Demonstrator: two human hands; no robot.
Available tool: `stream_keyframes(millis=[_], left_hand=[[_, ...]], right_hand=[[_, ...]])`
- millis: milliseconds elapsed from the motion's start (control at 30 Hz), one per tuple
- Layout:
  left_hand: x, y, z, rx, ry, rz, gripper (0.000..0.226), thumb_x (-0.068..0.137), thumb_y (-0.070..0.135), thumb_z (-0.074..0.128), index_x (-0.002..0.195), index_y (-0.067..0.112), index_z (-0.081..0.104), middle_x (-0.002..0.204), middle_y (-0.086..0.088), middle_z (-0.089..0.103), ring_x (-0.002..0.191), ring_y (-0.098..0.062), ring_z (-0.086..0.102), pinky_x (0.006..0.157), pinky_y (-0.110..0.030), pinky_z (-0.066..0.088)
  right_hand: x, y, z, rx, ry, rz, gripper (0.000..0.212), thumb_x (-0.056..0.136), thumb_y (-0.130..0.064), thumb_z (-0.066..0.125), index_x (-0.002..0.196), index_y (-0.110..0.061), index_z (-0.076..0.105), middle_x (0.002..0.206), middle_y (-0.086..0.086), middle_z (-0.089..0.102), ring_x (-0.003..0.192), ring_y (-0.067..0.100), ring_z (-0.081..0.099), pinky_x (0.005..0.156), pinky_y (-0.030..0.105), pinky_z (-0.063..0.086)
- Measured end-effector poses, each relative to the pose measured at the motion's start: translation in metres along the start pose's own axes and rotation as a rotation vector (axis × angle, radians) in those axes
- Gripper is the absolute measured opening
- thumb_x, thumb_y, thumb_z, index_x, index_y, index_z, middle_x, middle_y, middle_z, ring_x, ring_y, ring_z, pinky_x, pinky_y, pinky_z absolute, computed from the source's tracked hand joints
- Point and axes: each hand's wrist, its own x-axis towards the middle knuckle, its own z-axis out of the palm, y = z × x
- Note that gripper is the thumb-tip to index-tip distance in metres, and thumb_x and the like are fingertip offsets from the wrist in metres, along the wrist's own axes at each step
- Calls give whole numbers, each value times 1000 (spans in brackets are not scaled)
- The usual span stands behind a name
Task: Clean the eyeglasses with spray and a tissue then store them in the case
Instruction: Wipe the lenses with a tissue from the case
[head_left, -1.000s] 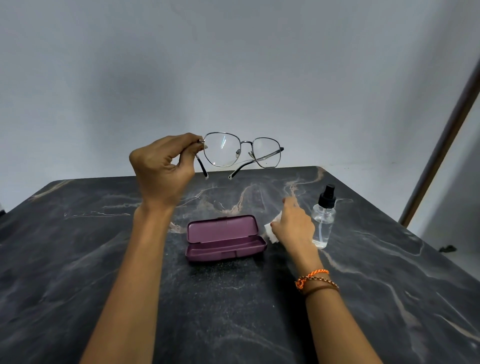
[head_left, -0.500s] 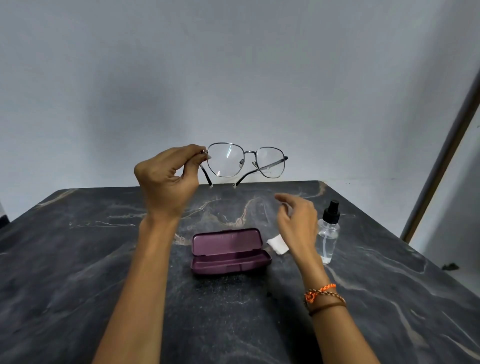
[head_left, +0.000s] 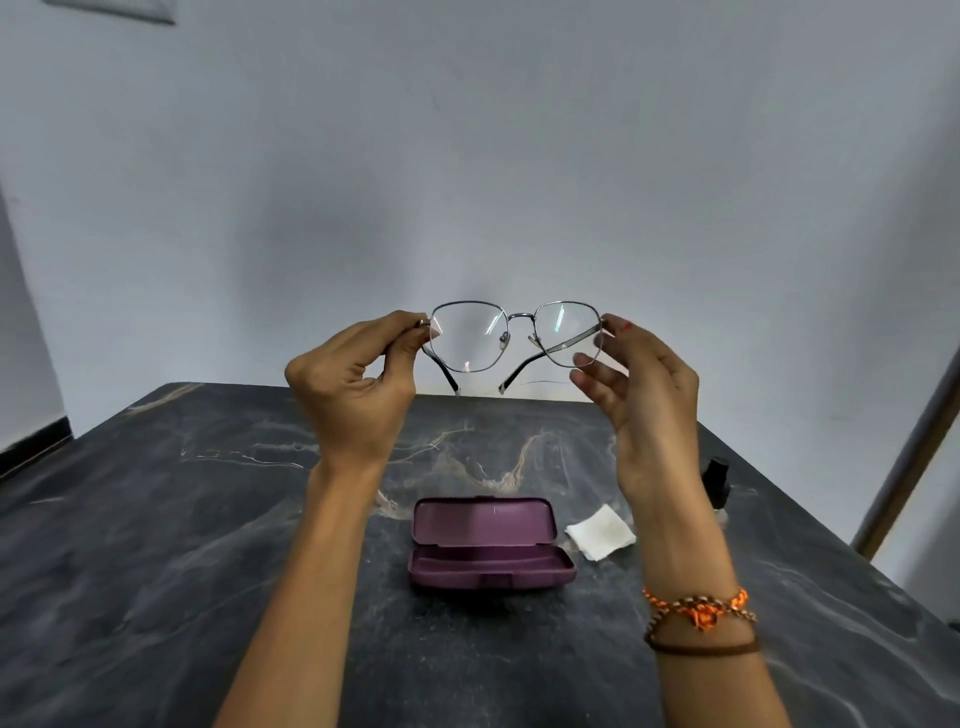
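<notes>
Thin metal-framed eyeglasses (head_left: 511, 332) hang in the air above the far edge of the table, temples unfolded toward me. My left hand (head_left: 353, 384) pinches the frame's left hinge. My right hand (head_left: 641, 384) holds the right hinge with its fingertips, the other fingers loosely spread. Below them, a purple eyeglass case (head_left: 485, 543) lies open on the dark marble table (head_left: 182, 519). A folded white tissue (head_left: 600, 531) lies just right of the case. The spray bottle (head_left: 719, 483) stands behind my right forearm, only its black cap and a sliver of clear body showing.
A plain grey wall rises behind the table. A brown door frame (head_left: 914, 457) leans along the right edge of view. The table's right edge drops off near the bottle.
My right hand left the tissue on the table and rose to the right hinge of the eyeglasses. The glasses now face me squarely, held at both ends.
</notes>
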Motion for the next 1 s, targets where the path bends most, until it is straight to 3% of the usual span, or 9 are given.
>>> stream_keyframes(millis=[300, 533, 633, 700, 800, 867, 1000], left_hand=[[-2, 2, 1, -27, -37, -39, 13, 77, 2, 68, 81, -10, 70, 83, -8, 65, 67, -17, 66, 65, -21, 53], [-1, 1, -2, -23, -180, 72, 9, 72, -5, 72, 79, -10, 69, 84, -7, 62, 71, -9, 60, 67, -13, 49], [0, 2, -2, -25, -169, 28, 11, 73, -3, 73, 80, -10, 69, 83, -8, 63, 66, -9, 61, 67, -10, 49], [-1, 2, -2, -7, -195, 40, 11, 72, -3, 73, 80, -10, 69, 83, -10, 64, 65, -10, 62, 68, -7, 47], [-4, 0, 0, 34, -236, 80, 8, 71, -4, 74, 76, -10, 70, 76, -17, 68, 63, -15, 62, 68, -6, 45], [-5, 0, 2, 42, -249, 93, 7, 71, -5, 74, 75, -9, 70, 72, -20, 69, 66, -16, 62, 67, -6, 44], [-6, 1, 4, 50, -243, 112, 7, 72, -4, 74, 75, -9, 71, 73, -20, 69, 66, -16, 62, 68, -5, 43]], right_hand=[[3, -4, -1, 16, -73, -27, 21, 92, -15, 48, 82, -11, 66, 69, 0, 58, 61, 9, 57, 57, 16, 52], [4, 4, -14, 51, -45, -82, 22, 93, -13, 47, 86, -13, 68, 70, -2, 64, 65, 7, 59, 60, 15, 51], [6, 16, -24, 16, -9, -28, 24, 94, -15, 44, 92, -13, 68, 73, -1, 69, 67, 9, 64, 62, 18, 54], [5, 30, -39, -398, 77, -81, 24, 92, -13, 46, 99, -7, 68, 82, 5, 71, 77, 16, 67, 69, 24, 54], [4, 55, -61, -1317, 46, -132, 19, 85, -6, 44, 78, 1, 60, 83, 18, 67, 86, 37, 63, 59, 35, 39], [3, 69, -66, -1562, -38, 7, 9, 83, -2, 43, 75, -4, 48, 93, 20, 63, 91, 39, 59, 62, 32, 34], [6, 93, -72, -1723, -139, 155, 17, 84, -6, 50, 100, -2, 55, 109, 17, 62, 103, 36, 58, 69, 33, 37]])
